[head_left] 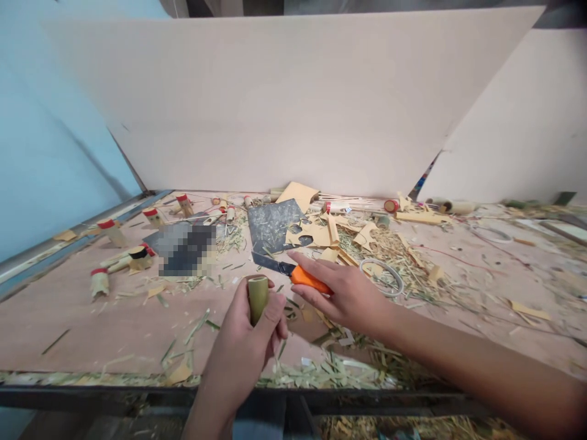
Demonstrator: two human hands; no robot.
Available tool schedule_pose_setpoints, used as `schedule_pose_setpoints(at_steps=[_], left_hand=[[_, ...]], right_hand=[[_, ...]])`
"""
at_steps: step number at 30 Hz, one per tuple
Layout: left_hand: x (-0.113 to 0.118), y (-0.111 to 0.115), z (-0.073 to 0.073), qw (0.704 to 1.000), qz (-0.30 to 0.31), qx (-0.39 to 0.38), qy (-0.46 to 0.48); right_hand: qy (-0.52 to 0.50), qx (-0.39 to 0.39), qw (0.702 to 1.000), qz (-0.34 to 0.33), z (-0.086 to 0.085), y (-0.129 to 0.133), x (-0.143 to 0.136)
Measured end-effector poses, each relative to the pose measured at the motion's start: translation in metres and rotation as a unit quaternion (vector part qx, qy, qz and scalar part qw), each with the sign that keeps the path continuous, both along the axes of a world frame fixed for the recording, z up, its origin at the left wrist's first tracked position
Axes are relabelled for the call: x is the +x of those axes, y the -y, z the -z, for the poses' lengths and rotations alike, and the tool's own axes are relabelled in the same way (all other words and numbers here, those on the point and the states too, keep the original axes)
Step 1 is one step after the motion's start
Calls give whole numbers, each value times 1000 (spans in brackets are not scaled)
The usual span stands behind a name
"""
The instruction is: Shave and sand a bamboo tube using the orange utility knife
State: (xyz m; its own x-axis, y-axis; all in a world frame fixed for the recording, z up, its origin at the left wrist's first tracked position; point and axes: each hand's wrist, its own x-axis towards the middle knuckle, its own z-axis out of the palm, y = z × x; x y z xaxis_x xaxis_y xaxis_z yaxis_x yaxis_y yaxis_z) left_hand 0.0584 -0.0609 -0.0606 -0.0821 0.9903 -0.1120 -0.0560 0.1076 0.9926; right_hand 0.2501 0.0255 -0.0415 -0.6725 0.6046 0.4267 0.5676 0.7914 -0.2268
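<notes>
A short green bamboo tube (258, 299) stands nearly upright in my left hand (257, 330), its hollow end facing up and the fingers wrapped round it. My right hand (348, 290) is closed on the orange handle of a utility knife (312, 280). The blade is out and points left, above and beyond the tube's top, apart from it. Below both hands the worktable (123, 342) is strewn with green bamboo shavings (339, 370).
Several bamboo pieces with red caps, such as one tube (99, 282), stand at the left. A dark sheet (270, 223), yellow paper scraps (316, 235) and a roll of tape (398, 284) lie further back. A large pale board (293, 104) leans behind the table.
</notes>
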Motion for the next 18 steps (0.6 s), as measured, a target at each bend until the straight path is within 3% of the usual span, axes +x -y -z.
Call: schedule_pose_setpoints(at_steps=[6, 10, 18], left_hand=[[-6, -2, 9, 1000, -18, 4, 20], [-9, -2, 5, 998, -4, 35, -59], [-7, -2, 1, 961, -97, -22, -257]], right_hand=[[30, 56, 995, -76, -2, 2, 1], [77, 59, 988, -123, -3, 1, 2], [85, 94, 991, -31, 3, 17, -3]])
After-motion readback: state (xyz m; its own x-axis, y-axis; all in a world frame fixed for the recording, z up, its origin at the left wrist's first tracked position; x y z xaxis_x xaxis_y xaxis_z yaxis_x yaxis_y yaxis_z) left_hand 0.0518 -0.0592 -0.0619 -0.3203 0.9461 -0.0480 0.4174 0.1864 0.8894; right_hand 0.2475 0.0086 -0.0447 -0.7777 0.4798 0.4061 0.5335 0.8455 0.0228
